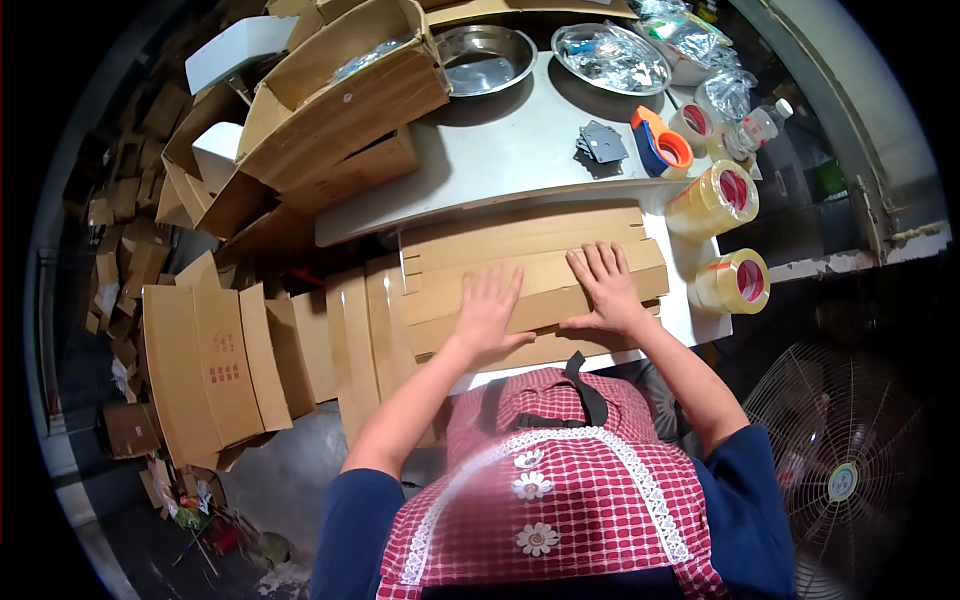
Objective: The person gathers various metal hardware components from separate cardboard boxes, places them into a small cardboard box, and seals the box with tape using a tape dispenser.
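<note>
A flat, folded brown cardboard box (550, 268) lies on the white table just in front of me, with slots cut along its short edges. My left hand (487, 312) presses on its left half, fingers stretched out and slightly blurred. On the right half rests my right hand (610, 292), palm down with the fingers spread. Neither hand grips anything. Part of the cardboard's near edge is hidden under both hands.
Rolls of clear tape (712, 200) and an orange-and-blue tape dispenser (660, 145) stand at the right. Dark flat pieces (601, 145), a metal bowl (487, 62) and a filled bowl (612, 60) lie beyond. Cardboard boxes (215, 365) crowd the left; a fan (840, 480) stands right.
</note>
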{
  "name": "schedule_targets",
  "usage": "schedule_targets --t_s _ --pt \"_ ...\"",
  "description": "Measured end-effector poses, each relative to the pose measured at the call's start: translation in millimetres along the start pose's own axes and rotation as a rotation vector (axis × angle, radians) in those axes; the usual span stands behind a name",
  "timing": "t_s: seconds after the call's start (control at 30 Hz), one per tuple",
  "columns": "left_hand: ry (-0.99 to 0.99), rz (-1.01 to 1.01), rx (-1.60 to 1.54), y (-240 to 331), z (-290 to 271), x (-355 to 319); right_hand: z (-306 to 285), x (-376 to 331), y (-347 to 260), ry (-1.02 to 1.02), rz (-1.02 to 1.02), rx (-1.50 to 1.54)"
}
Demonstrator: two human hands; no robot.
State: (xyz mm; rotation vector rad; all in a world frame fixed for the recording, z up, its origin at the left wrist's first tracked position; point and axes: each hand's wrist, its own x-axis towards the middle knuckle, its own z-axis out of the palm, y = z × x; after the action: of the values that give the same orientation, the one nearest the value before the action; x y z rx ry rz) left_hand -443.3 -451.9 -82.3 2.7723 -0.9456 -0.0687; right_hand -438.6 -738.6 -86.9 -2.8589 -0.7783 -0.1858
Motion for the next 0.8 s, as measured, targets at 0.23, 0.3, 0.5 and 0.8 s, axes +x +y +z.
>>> schedule_targets --t_s 0.23,0.3,0.5,0.8 --pt "-0.016 -0.012 -0.010 2.8 -9.7 2.0 11.3 -5.3 -35.3 -0.067 -0.048 -0.083" --pt "-0.024 0.006 -0.106 0.7 -7.3 -0.5 15.4 -5.1 -35.9 -0.026 -0.049 -0.105" --pt "-0.068 0.218 0.016 -12.9 -9.6 -3.8 10.5 -6.8 -36.1 0.008 -0.045 -0.072" --pt "0.053 0.248 0.057 -9.0 6.4 -4.5 13.5 -17.3 -50.6 0.116 -0.002 0.040"
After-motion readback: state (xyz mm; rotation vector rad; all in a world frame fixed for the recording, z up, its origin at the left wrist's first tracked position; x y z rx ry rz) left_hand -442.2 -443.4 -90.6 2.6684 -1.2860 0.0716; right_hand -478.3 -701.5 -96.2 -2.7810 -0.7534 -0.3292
